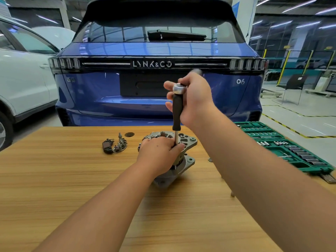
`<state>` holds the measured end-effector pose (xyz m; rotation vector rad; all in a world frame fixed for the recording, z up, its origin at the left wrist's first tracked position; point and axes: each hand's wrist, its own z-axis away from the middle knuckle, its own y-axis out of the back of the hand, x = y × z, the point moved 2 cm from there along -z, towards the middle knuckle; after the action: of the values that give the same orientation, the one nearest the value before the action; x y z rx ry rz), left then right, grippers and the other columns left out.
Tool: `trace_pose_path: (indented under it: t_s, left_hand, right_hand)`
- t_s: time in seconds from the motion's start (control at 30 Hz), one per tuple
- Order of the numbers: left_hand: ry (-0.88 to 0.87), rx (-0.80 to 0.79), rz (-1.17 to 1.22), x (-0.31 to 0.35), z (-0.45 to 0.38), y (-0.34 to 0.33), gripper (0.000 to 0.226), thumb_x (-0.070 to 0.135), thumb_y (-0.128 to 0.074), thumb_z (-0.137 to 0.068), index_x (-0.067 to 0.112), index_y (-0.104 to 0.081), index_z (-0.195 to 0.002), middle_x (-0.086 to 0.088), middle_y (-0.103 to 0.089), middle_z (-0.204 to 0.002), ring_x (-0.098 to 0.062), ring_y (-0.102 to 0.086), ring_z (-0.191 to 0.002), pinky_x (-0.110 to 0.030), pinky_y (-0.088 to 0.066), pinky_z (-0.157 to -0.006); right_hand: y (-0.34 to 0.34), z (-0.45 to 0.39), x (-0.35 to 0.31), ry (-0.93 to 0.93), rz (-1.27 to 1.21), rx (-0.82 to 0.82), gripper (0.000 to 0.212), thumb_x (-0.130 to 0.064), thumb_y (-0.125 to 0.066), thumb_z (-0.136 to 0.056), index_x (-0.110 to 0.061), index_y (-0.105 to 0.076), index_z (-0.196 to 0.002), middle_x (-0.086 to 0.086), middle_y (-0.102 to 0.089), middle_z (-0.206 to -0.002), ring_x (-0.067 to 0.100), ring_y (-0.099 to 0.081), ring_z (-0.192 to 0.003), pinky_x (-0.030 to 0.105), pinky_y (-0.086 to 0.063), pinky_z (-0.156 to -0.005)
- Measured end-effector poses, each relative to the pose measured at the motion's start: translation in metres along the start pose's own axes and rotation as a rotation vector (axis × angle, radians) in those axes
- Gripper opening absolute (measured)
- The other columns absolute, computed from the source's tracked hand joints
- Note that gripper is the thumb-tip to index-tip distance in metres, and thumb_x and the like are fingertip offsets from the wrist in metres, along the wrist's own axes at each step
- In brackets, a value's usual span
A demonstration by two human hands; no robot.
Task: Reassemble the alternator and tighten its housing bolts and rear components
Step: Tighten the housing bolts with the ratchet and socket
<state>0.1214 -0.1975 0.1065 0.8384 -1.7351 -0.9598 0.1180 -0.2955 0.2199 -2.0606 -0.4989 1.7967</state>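
Wooden table [63,179] bears the grey alternator [183,142], left hand [160,151] gripping it, right hand [192,99] gripping the driver [177,110].

- The desk [72,179] looks like light wood with a fine matt grain.
- The alternator [183,142] is dull grey cast metal.
- The driver [177,110] has a matt black handle, a shiny metal cap and a shiny shaft.
- The socket case [269,142] is green plastic.

Black-handled driver [177,108], green socket case [283,142]
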Motion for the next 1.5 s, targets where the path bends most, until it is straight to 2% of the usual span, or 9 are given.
trace_pose_path:
  t_s: [0.23,0.4,0.47,0.6,0.77,0.87,1.13,1.33,1.5]
  left_hand:
    - [-0.021,-0.036,0.026,-0.002,0.002,0.004,0.039,0.056,-0.040,-0.103,0.033,-0.064,-0.080,0.010,-0.058,-0.065,-0.008,-0.051,-0.064,-0.046,-0.049,-0.089]
    - [-0.011,-0.092,0.078,-0.009,0.003,0.007,0.043,0.058,-0.044,-0.101,0.032,-0.071,-0.121,0.002,-0.074,-0.116,-0.014,-0.065,-0.091,-0.045,-0.049,-0.099]
    - [-0.021,-0.105,0.092,-0.010,0.003,0.008,0.043,0.058,-0.044,-0.101,0.033,-0.069,-0.126,0.003,-0.072,-0.124,-0.013,-0.065,-0.095,-0.044,-0.049,-0.100]
    - [-0.056,-0.110,0.131,-0.012,0.005,0.011,0.040,0.056,-0.046,-0.101,0.036,-0.066,-0.130,0.012,-0.069,-0.128,-0.010,-0.062,-0.105,-0.046,-0.043,-0.107]
    - [-0.071,-0.083,0.208,-0.014,0.007,0.009,0.027,0.052,-0.049,-0.101,0.038,-0.072,-0.098,0.022,-0.063,-0.064,-0.002,-0.049,-0.061,-0.051,-0.047,-0.097]
    - [-0.065,-0.095,0.214,-0.016,0.006,0.008,0.025,0.053,-0.049,-0.100,0.041,-0.069,-0.095,0.032,-0.057,-0.059,0.003,-0.050,-0.058,-0.046,-0.049,-0.094]
    - [-0.132,-0.082,0.224,-0.034,-0.003,0.002,0.028,0.054,-0.054,-0.098,0.039,-0.071,-0.115,0.043,-0.058,-0.068,0.017,-0.055,-0.069,-0.011,-0.033,-0.054]
    - [-0.156,-0.096,0.249,-0.035,-0.003,0.005,0.024,0.045,-0.058,-0.100,0.050,-0.059,-0.077,0.046,-0.054,-0.065,0.022,-0.053,-0.065,0.002,-0.036,-0.053]
    - [-0.155,-0.075,0.282,-0.038,-0.001,0.005,0.016,0.051,-0.058,-0.097,0.045,-0.072,-0.103,0.044,-0.062,-0.086,0.011,-0.060,-0.073,-0.004,-0.040,-0.054]
  right_hand:
    - [0.021,0.030,0.040,0.666,0.134,-0.173,0.026,-0.018,-0.049,-0.090,-0.020,-0.061,-0.113,0.016,-0.062,-0.127,0.043,-0.056,-0.121,0.058,-0.048,-0.103]
    - [0.029,0.015,0.030,0.343,0.155,-0.304,0.075,-0.066,-0.073,-0.073,-0.024,-0.055,-0.132,0.007,-0.070,-0.113,0.026,-0.067,-0.094,0.043,-0.053,-0.084]
    - [0.024,0.001,0.023,0.182,0.204,-0.251,0.062,-0.059,-0.065,-0.083,-0.024,-0.055,-0.133,-0.002,-0.075,-0.089,0.017,-0.070,-0.075,0.035,-0.056,-0.071]
    - [0.024,-0.008,0.030,0.198,0.059,-0.331,0.044,-0.039,-0.060,-0.087,-0.026,-0.053,-0.128,0.004,-0.070,-0.099,0.018,-0.067,-0.079,0.032,-0.056,-0.067]
    - [0.012,-0.006,0.033,0.515,0.352,-0.081,0.046,-0.029,-0.076,-0.087,-0.016,-0.052,-0.125,-0.011,-0.068,-0.074,-0.001,-0.061,-0.063,0.015,-0.050,-0.062]
    - [0.002,-0.009,0.030,0.470,0.384,0.063,0.043,-0.019,-0.077,-0.086,-0.011,-0.056,-0.122,-0.002,-0.066,-0.079,0.002,-0.055,-0.056,0.016,-0.045,-0.053]
    - [0.021,-0.009,0.036,0.118,-0.036,-0.465,0.027,-0.008,-0.064,-0.080,-0.015,-0.070,-0.105,-0.008,-0.072,-0.096,0.007,-0.056,-0.069,0.027,-0.030,-0.065]
    - [0.021,-0.009,0.044,0.376,-0.072,-0.586,0.040,0.003,-0.053,-0.093,-0.029,-0.057,-0.118,0.006,-0.072,-0.112,0.015,-0.063,-0.080,0.024,-0.047,-0.070]
    - [0.021,-0.008,0.045,0.342,-0.131,-0.719,0.037,-0.017,-0.034,-0.101,-0.024,-0.057,-0.128,0.010,-0.067,-0.099,0.024,-0.051,-0.073,0.034,-0.042,-0.069]
